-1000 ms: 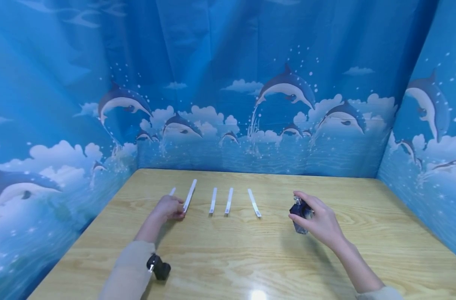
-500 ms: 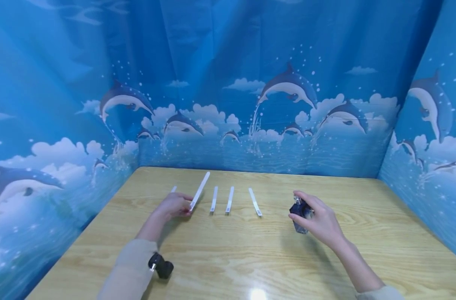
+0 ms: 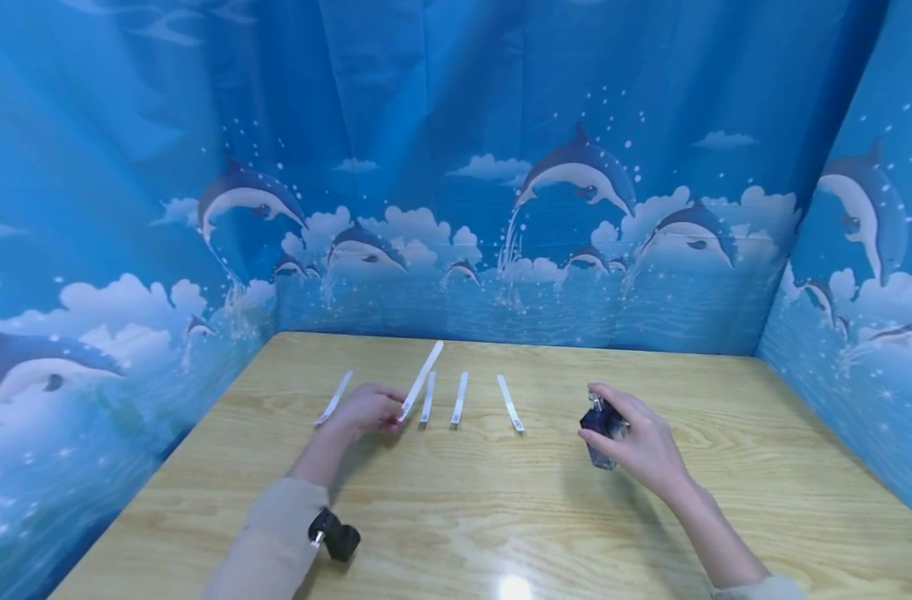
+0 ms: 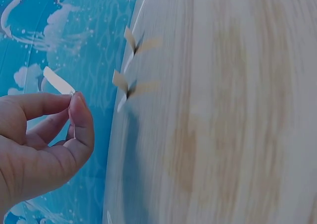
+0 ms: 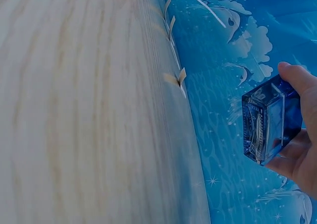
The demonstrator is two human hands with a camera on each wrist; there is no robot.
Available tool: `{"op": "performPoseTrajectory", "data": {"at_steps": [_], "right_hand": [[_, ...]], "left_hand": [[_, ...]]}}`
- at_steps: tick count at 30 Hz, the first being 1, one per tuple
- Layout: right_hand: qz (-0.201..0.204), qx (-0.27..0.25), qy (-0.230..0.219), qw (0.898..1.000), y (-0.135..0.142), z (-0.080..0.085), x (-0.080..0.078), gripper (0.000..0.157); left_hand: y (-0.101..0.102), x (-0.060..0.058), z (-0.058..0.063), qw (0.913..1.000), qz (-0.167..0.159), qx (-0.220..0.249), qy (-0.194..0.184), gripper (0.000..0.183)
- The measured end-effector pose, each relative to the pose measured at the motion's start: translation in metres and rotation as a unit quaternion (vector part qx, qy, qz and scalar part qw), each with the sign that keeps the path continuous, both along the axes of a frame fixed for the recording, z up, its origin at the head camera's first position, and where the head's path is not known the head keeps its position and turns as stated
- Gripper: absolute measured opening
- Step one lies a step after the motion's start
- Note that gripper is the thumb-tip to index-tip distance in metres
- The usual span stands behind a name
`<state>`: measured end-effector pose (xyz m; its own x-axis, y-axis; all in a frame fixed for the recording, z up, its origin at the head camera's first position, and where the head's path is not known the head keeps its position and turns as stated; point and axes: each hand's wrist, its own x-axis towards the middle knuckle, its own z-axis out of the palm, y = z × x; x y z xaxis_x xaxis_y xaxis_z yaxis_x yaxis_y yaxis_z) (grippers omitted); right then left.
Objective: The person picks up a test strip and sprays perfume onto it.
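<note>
My left hand (image 3: 366,410) pinches the near end of a white paper test strip (image 3: 423,377) between thumb and fingertips, its far end slanting up and away to the right. In the left wrist view, the strip (image 4: 58,80) sticks out past the fingertips. Above the right side of the table, my right hand (image 3: 639,437) grips a dark blue glass perfume bottle (image 3: 600,437), thumb on one side and fingers on the other. The right wrist view shows the bottle's clear, thick base (image 5: 255,127) facing the camera. Part of its body is hidden behind the fingers.
Several more white strips lie in a row on the wooden table (image 3: 501,508): one left strip (image 3: 335,398) beyond the left forearm, two middle ones, and a right strip (image 3: 510,404). Their near ends bend up. A dolphin-printed curtain (image 3: 456,167) borders the back and sides.
My left hand has lifted its strip and carried it to the right, near the middle strips. The leftmost strip has come into fuller view. My right hand and the bottle stay put.
</note>
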<state>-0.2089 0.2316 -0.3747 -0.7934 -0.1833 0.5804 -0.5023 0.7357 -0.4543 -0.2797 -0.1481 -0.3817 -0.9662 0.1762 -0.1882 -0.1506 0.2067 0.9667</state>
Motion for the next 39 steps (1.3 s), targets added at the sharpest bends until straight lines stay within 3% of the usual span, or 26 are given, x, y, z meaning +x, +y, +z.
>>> {"op": "performPoseTrajectory", "data": {"at_steps": [19, 29, 39], "right_hand": [[-0.012, -0.003, -0.015, 1.000, 0.002, 0.000, 0.002, 0.061], [-0.011, -0.001, -0.011, 1.000, 0.001, 0.002, 0.002, 0.060], [-0.006, 0.000, -0.008, 1.000, 0.001, 0.000, 0.001, 0.060]], "left_hand": [[0.034, 0.011, 0.012, 0.9957, -0.053, -0.060, 0.046, 0.022], [0.055, 0.020, 0.020, 0.9894, -0.107, -0.079, 0.058, 0.021], [0.067, 0.027, 0.025, 0.9887, -0.112, -0.087, 0.049, 0.022]]}}
